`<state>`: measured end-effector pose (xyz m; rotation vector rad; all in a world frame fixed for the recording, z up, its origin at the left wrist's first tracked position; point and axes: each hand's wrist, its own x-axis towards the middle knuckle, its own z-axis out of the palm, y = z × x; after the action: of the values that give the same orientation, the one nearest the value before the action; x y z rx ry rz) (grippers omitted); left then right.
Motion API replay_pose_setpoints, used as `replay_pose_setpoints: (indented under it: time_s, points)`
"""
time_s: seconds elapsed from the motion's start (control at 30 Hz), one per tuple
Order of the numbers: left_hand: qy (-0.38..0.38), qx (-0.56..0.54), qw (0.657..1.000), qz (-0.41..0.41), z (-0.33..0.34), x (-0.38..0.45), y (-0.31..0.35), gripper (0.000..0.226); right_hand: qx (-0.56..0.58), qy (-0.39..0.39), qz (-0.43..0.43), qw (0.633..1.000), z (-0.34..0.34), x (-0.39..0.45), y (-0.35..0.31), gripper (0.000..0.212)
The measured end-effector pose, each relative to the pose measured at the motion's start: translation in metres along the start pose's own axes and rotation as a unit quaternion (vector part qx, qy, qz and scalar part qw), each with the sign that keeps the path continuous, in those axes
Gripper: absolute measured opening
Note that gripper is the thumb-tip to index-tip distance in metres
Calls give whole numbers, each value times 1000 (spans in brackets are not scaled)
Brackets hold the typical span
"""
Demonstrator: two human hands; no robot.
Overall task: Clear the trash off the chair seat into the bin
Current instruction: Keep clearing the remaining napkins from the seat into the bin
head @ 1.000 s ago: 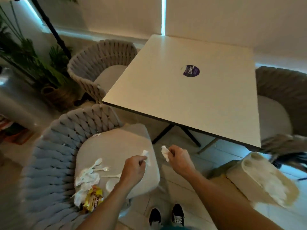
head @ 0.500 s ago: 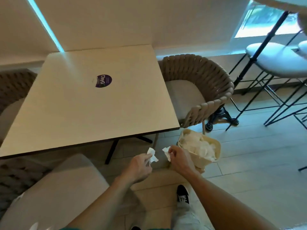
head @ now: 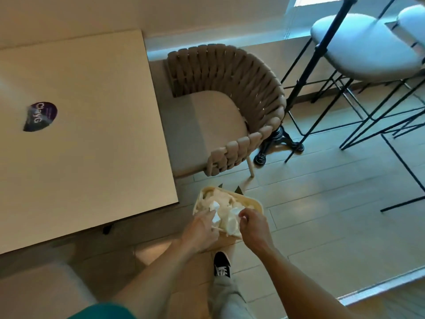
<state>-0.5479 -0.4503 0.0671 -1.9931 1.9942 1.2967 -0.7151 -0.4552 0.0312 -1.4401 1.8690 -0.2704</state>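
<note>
Both hands have come across from beside the table edge and are now hovering right over the bin, and I am seeing the view swing down and to the right with them. My left hand [head: 200, 229] is curling its fingers around a small crumpled white paper scrap [head: 215, 211], holding it just above the near left part of the opening. My right hand [head: 252, 223] is pinching another small white paper scrap [head: 237, 211] between thumb and fingertips, and that one is hanging over the middle of the opening. Below them the cream rectangular plastic waste bin [head: 257, 203] is sitting on the pale tiled floor [head: 322, 215], already heaped with white crumpled paper [head: 218, 199], so it is hard for me to tell where the held scraps end and the pile begins. I am looking at the square beige table top [head: 92, 134] filling the left side, with a round purple sticker [head: 40, 116] on it. Behind the bin a tan woven-rope armchair with a beige seat cushion [head: 230, 93] is standing tucked against the table, and a white bar stool on thin black legs [head: 368, 49] is standing at the upper right. A black-and-white sneaker [head: 222, 264] is planted just in front of the bin. The chair seat with the rest of the trash is sitting out of my view.
</note>
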Motion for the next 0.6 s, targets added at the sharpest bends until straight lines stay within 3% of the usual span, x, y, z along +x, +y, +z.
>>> replay_pose_setpoints:
  time_s: [0.3, 0.47, 0.6]
  points:
    - [-84, 266, 960, 22, 74, 98, 12, 74, -54, -73, 21, 996, 34, 58, 59, 35]
    - [-161, 308, 937, 26, 107, 130, 9, 79, -68, -96, -2, 993, 43, 68, 82, 40]
    - [-166, 282, 944, 42, 101, 120, 8, 79, -69, -91, -15, 993, 35, 56, 78, 40]
